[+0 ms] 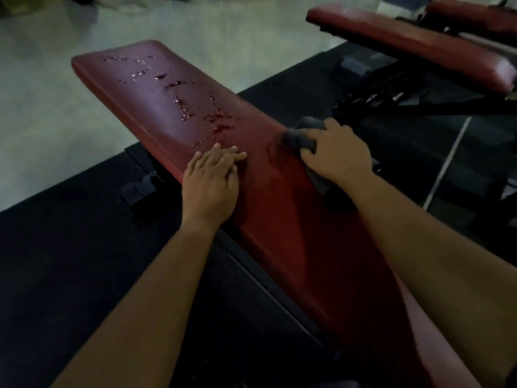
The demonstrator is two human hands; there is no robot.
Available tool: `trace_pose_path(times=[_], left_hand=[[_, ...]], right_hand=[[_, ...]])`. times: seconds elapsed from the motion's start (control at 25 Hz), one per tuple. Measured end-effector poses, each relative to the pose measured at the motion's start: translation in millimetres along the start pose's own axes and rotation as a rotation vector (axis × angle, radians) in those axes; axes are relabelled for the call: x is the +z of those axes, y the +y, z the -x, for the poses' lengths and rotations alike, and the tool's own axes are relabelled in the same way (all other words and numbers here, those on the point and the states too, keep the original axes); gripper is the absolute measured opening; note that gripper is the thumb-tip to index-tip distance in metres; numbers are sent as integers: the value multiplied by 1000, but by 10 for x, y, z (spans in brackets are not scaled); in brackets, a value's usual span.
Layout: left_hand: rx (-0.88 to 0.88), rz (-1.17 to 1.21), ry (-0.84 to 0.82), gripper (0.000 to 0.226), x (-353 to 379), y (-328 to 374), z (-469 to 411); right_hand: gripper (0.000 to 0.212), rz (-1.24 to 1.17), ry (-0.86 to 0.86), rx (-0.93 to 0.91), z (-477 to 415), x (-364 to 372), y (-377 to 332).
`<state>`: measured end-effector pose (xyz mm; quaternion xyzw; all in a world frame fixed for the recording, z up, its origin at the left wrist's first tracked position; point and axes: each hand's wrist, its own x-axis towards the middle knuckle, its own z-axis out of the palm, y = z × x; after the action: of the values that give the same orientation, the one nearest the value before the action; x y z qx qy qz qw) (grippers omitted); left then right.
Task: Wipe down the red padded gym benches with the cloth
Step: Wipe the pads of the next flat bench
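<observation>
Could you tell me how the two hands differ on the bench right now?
The left hand lies flat, fingers straight, holding nothing; the right hand grips the dark cloth. The left hand is near the left edge of the bench, the right hand at its right edge. Both rest on the bench, just short of the droplets.
</observation>
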<state>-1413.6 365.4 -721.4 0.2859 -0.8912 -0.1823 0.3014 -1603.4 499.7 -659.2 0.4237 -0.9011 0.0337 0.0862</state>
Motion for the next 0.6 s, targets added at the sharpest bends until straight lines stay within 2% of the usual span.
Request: trace_pose_path(times=[0.12, 0.28, 0.4, 0.44, 0.6], left_hand=[[0, -11, -52, 41, -60, 26, 19], [-42, 18, -73, 42, -103, 83, 53], [-304, 368, 65, 48, -227, 183, -79], [-387, 411, 119, 47, -289, 190, -188], [-491, 123, 115, 42, -429, -116, -675]], right_hand=[[49, -66, -33, -106, 73, -97, -58], [58, -37, -82, -155, 273, -216, -190], [61, -42, -127, -200, 426, -268, -400], [63, -48, -138, -214, 495, -290, -481], [65, -102, -194, -302, 772, -394, -826]])
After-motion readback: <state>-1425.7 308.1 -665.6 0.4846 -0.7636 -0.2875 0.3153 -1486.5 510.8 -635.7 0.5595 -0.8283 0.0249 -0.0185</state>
